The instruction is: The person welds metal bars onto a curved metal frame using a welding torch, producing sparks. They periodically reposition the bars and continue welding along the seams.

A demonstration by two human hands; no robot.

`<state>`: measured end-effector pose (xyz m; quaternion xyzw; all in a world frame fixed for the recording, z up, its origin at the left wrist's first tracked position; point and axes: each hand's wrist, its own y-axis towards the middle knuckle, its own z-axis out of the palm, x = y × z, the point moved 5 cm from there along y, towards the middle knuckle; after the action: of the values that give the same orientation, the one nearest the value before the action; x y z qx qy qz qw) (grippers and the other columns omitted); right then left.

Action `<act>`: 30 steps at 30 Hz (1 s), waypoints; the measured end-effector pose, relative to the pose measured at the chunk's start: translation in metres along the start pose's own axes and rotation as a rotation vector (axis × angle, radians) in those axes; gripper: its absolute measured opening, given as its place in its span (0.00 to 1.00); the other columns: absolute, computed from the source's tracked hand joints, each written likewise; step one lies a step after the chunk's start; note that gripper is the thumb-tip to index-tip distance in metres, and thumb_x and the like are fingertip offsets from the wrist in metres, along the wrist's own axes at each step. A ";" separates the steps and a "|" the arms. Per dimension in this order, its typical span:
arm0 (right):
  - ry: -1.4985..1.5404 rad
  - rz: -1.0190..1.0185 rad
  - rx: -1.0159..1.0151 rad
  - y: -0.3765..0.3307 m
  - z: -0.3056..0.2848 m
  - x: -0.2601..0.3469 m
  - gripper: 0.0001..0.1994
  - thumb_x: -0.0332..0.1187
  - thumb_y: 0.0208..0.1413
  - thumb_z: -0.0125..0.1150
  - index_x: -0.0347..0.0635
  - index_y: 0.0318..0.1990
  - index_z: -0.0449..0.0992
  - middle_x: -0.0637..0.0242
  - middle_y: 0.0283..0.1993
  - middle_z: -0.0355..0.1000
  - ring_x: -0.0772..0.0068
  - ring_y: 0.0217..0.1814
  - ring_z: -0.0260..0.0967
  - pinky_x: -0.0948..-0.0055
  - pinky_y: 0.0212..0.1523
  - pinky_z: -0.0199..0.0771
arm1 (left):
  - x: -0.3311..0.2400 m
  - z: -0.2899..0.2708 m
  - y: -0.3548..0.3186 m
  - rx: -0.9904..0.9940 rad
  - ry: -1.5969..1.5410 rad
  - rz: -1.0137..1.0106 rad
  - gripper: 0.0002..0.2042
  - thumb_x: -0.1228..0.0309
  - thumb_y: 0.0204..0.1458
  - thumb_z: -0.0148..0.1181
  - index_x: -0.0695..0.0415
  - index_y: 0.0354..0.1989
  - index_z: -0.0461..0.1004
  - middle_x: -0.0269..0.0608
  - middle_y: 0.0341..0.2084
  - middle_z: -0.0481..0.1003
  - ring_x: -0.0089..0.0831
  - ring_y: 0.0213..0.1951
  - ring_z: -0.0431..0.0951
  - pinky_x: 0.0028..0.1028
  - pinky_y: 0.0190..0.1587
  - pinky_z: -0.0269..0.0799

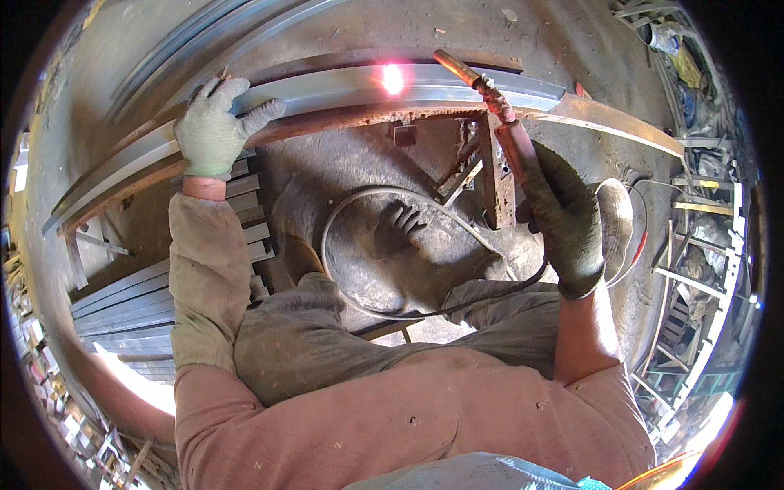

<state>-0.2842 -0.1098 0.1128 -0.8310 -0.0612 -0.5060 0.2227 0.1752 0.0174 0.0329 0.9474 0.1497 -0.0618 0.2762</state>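
My right hand (563, 216), in a dark, dirty work glove, is closed around a welding torch (516, 145). Its copper-coloured nozzle points up and to the left, above a long grey metal channel (327, 91). A glowing pinkish-red spot (393, 78) shines on the channel, left of the nozzle and apart from it. My left hand (214, 131), in a pale work glove, grips the channel further left, with fingers curled over its far side and the thumb stretched along it. Beneath the channel runs a rusty beam (351, 121), on an upright rusty post (498, 175).
The torch cable (327, 237) loops over the floor between my legs. Several grey metal profiles (131, 306) lie at lower left. More long bars (192, 45) lie at the far left. On the right stands a pale metal frame (723, 302) among scrap.
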 end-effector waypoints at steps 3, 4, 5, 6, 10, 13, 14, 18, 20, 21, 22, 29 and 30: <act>-0.035 0.017 0.013 0.000 0.000 0.004 0.24 0.42 0.80 0.70 0.38 0.75 0.81 0.70 0.46 0.85 0.83 0.33 0.77 0.79 0.32 0.71 | -0.005 -0.003 0.001 0.060 -0.013 -0.020 0.31 0.38 0.50 0.84 0.54 0.48 0.91 0.41 0.45 0.87 0.47 0.45 0.89 0.42 0.47 0.85; -0.023 0.016 0.023 0.000 0.000 0.003 0.24 0.42 0.80 0.70 0.38 0.75 0.80 0.70 0.46 0.85 0.83 0.33 0.77 0.79 0.32 0.71 | -0.010 -0.009 0.006 -0.003 0.028 0.083 0.31 0.39 0.50 0.84 0.54 0.48 0.91 0.41 0.45 0.87 0.46 0.44 0.89 0.42 0.46 0.85; -0.013 0.016 0.035 0.000 0.000 0.001 0.25 0.41 0.80 0.70 0.38 0.75 0.80 0.70 0.46 0.85 0.83 0.33 0.77 0.79 0.31 0.71 | -0.015 -0.016 0.011 -0.064 0.068 0.183 0.31 0.39 0.50 0.84 0.55 0.48 0.91 0.41 0.45 0.87 0.46 0.43 0.89 0.41 0.45 0.86; -0.004 -0.001 0.035 0.000 0.000 0.000 0.25 0.42 0.80 0.70 0.38 0.75 0.80 0.70 0.46 0.85 0.83 0.33 0.77 0.79 0.31 0.71 | -0.020 -0.020 0.013 -0.126 0.107 0.284 0.31 0.40 0.51 0.84 0.55 0.48 0.91 0.41 0.45 0.87 0.45 0.42 0.90 0.40 0.44 0.86; -0.018 -0.015 0.032 0.001 0.002 0.000 0.26 0.43 0.80 0.71 0.37 0.75 0.80 0.70 0.45 0.85 0.83 0.33 0.77 0.79 0.32 0.71 | -0.001 -0.007 0.011 -0.017 -0.103 0.048 0.27 0.47 0.53 0.86 0.54 0.53 0.91 0.40 0.48 0.87 0.45 0.48 0.89 0.41 0.51 0.86; -0.041 -0.012 0.027 -0.003 0.001 0.001 0.26 0.43 0.80 0.71 0.37 0.75 0.80 0.70 0.44 0.84 0.83 0.34 0.77 0.79 0.32 0.71 | -0.010 -0.013 0.012 0.060 -0.155 0.045 0.26 0.54 0.53 0.86 0.53 0.57 0.90 0.40 0.53 0.87 0.47 0.53 0.88 0.41 0.55 0.86; -0.045 -0.020 0.028 -0.003 0.001 0.002 0.26 0.43 0.80 0.71 0.37 0.75 0.80 0.70 0.44 0.84 0.83 0.34 0.78 0.79 0.32 0.72 | -0.012 -0.014 0.010 0.088 -0.066 0.099 0.26 0.55 0.53 0.87 0.52 0.58 0.90 0.41 0.54 0.86 0.47 0.54 0.88 0.41 0.56 0.86; -0.043 -0.035 0.038 -0.004 0.003 0.005 0.25 0.42 0.80 0.70 0.36 0.75 0.80 0.70 0.45 0.83 0.83 0.37 0.77 0.78 0.36 0.74 | -0.008 -0.011 0.008 0.089 0.013 0.265 0.28 0.57 0.51 0.87 0.49 0.61 0.89 0.43 0.58 0.85 0.48 0.55 0.88 0.42 0.56 0.86; -0.004 -0.010 0.051 -0.008 0.004 0.006 0.24 0.40 0.81 0.69 0.34 0.74 0.80 0.71 0.48 0.81 0.83 0.43 0.75 0.77 0.43 0.79 | -0.004 -0.008 0.003 0.110 -0.030 0.206 0.30 0.57 0.50 0.88 0.49 0.63 0.89 0.42 0.59 0.85 0.47 0.56 0.88 0.42 0.58 0.86; -0.011 0.009 0.072 -0.008 0.006 0.009 0.23 0.39 0.81 0.70 0.34 0.74 0.80 0.70 0.49 0.82 0.83 0.45 0.76 0.76 0.44 0.80 | -0.003 -0.008 0.001 0.121 -0.051 0.176 0.30 0.57 0.50 0.88 0.48 0.63 0.88 0.41 0.59 0.85 0.46 0.56 0.88 0.42 0.59 0.85; -0.018 0.029 0.093 -0.009 0.009 0.014 0.23 0.38 0.81 0.70 0.35 0.75 0.80 0.69 0.51 0.82 0.82 0.46 0.76 0.76 0.46 0.80 | -0.001 -0.007 0.000 0.148 -0.049 0.144 0.31 0.56 0.50 0.87 0.48 0.65 0.88 0.42 0.60 0.85 0.47 0.57 0.87 0.43 0.60 0.84; -0.015 0.021 0.122 -0.012 0.018 0.011 0.22 0.33 0.81 0.69 0.35 0.76 0.80 0.67 0.57 0.84 0.80 0.52 0.79 0.74 0.54 0.83 | -0.061 -0.020 -0.014 0.084 0.059 0.049 0.37 0.46 0.60 0.82 0.48 0.75 0.81 0.49 0.68 0.81 0.51 0.70 0.78 0.53 0.72 0.76; -0.033 0.021 0.123 -0.013 0.019 0.012 0.22 0.33 0.81 0.69 0.35 0.76 0.79 0.67 0.58 0.84 0.80 0.52 0.79 0.74 0.55 0.83 | -0.085 -0.018 -0.025 0.091 -0.153 0.065 0.37 0.46 0.60 0.82 0.47 0.76 0.80 0.50 0.68 0.81 0.52 0.72 0.78 0.55 0.73 0.76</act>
<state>-0.2670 -0.0920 0.1199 -0.8246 -0.0875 -0.4851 0.2776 0.0870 0.0264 0.0525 0.9558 0.0942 -0.1317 0.2454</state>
